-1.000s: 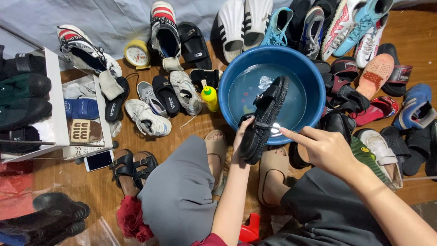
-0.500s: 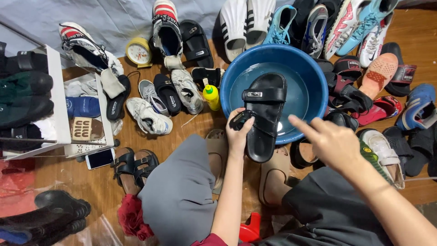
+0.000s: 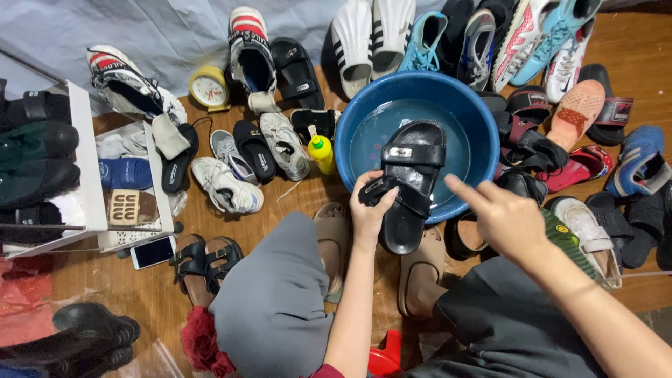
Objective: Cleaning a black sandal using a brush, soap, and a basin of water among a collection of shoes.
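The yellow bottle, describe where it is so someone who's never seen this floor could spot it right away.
Find the big blue basin of water among the shoes on the wooden floor. Just off its left rim stands the yellow bottle, between the basin and a grey sneaker. It is the only small bright yellow thing with a green cap among the footwear.

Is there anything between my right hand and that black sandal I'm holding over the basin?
Nothing visible. The right hand hovers just right of the black sandal, index finger toward it; the left hand grips its other side, over the blue basin.

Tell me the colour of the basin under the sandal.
Blue basin, clearest in the head view.
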